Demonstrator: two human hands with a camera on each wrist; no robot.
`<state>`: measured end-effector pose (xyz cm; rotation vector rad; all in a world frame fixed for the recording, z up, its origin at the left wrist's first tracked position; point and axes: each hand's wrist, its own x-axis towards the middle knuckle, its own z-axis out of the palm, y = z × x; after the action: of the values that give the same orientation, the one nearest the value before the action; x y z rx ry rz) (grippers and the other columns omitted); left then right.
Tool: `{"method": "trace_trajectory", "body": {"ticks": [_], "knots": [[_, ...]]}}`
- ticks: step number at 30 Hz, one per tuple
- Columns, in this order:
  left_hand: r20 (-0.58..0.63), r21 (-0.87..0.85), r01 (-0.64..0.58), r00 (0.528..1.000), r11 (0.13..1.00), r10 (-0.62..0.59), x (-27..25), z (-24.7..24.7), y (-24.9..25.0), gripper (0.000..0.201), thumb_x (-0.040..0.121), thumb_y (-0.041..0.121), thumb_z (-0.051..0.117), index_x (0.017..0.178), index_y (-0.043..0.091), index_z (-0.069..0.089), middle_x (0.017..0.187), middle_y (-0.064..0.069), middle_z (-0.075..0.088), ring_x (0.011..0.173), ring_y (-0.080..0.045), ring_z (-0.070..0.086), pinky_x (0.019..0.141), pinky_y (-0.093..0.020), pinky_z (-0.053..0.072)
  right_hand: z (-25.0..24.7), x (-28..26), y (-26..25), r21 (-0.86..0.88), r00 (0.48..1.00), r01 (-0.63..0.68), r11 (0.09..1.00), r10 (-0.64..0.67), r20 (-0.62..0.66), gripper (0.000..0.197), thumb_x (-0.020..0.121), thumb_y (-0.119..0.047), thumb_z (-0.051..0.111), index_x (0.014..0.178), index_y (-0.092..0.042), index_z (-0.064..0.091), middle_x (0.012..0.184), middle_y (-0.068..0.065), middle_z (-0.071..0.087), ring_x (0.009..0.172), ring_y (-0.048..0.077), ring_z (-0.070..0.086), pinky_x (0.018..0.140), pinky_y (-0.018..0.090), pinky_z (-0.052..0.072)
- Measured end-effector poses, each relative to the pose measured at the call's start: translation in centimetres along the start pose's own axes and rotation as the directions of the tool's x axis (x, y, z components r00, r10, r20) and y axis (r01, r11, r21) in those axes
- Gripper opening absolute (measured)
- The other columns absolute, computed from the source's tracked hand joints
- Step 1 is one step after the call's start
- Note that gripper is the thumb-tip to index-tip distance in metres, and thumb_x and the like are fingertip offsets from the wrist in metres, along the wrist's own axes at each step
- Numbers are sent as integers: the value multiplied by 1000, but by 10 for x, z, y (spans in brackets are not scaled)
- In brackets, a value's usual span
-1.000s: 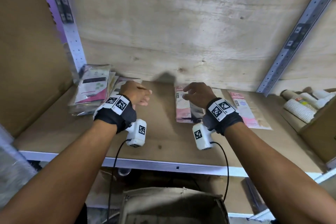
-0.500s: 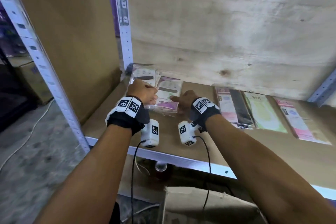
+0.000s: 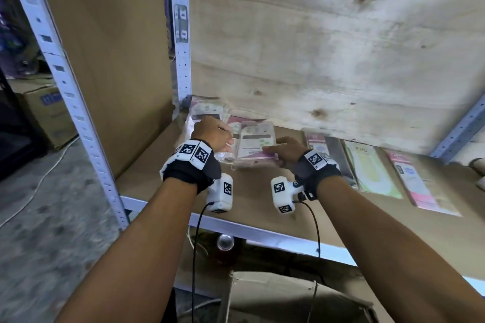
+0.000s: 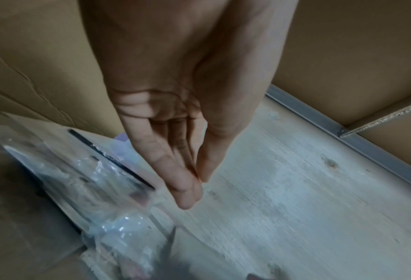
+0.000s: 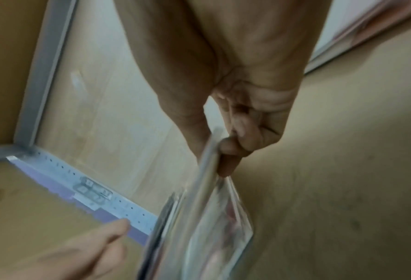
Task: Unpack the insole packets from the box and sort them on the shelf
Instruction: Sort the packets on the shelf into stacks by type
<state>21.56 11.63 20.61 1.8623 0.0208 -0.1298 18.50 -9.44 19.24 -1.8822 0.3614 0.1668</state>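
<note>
A stack of clear-wrapped insole packets [image 3: 256,143] with pink and white cards lies at the left end of the shelf board [image 3: 157,178]. My right hand [image 3: 273,150] pinches its near right edge between thumb and curled fingers; in the right wrist view the packets [image 5: 206,223] hang from that right hand [image 5: 214,157]. My left hand [image 3: 223,139] rests with straight fingers against the stack's left side. In the left wrist view this left hand [image 4: 197,189] holds nothing and lies beside the packets [image 4: 91,180]. More packets [image 3: 207,113] lie behind, in the corner.
Three single packets lie in a row to the right: pink-black [image 3: 319,145], green [image 3: 367,168], pink [image 3: 412,183]. A metal upright [image 3: 181,34] and a cardboard side wall [image 3: 110,60] bound the left. The open cardboard box [image 3: 288,301] stands below the shelf's front edge.
Both hands moved left from the middle of the shelf to the left stack. The right hand has taken hold of the stack's edge; the left hand stays against its other side.
</note>
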Motion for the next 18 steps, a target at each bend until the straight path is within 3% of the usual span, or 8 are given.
{"method": "trace_trajectory", "body": {"ticks": [2,3,5,7,12,15,17,18], "knots": [[61,103,-75,996,992,69,-4,7,4,31,83,-8,55,106,5,70,95,-28,70,68,-26,61,62,-29,50,-13,-17,-3,265,999,12,964,-3,-34,46,89,-1,68,128,-11,45,92,13,59,55,15,43,45,24,31],[107,230,-133,988,964,110,-8,11,9,38,81,-5,59,115,12,68,107,-26,67,81,-28,62,73,-31,53,-21,-26,-6,353,1000,18,936,-15,-11,39,90,0,65,122,-13,48,90,11,56,53,13,43,44,22,30],[202,548,-256,964,797,171,-17,21,16,60,79,13,72,135,28,56,134,-14,56,119,-31,53,103,-37,44,-38,-44,-15,426,993,-8,905,-42,107,10,96,-5,57,102,-12,53,81,8,50,48,8,41,41,17,28],[260,644,-338,940,686,220,-29,33,24,73,75,28,80,141,32,50,142,-12,48,132,-34,42,111,-40,35,-55,-59,-22,461,977,-64,885,-39,212,6,101,-10,46,99,-10,52,77,8,52,48,8,41,40,14,28],[201,423,-473,880,773,430,-47,56,41,32,77,32,81,103,15,75,102,-3,75,94,-20,69,81,-23,48,-93,-76,-25,547,963,-124,828,-32,267,23,99,-13,42,96,2,60,72,8,57,48,10,45,39,16,34],[185,340,-541,840,769,510,-53,65,47,24,77,32,81,67,18,65,72,-3,68,66,-18,57,61,-25,38,-109,-79,-21,618,978,-105,779,-32,208,25,98,-16,37,95,1,55,69,11,62,48,14,49,39,17,37],[183,296,-560,828,774,530,-55,71,48,38,79,31,80,57,16,52,60,-2,52,60,-18,41,56,-29,30,-117,-81,-16,650,983,-83,755,-44,177,32,101,-32,42,90,-4,53,69,12,67,47,16,52,39,19,38],[190,264,-569,822,779,536,-56,73,48,37,80,30,78,59,12,55,60,-1,52,60,-18,41,56,-30,33,-120,-82,-14,656,985,-66,752,-55,163,37,101,-39,44,88,-5,54,70,12,69,46,17,52,39,18,38]]}}
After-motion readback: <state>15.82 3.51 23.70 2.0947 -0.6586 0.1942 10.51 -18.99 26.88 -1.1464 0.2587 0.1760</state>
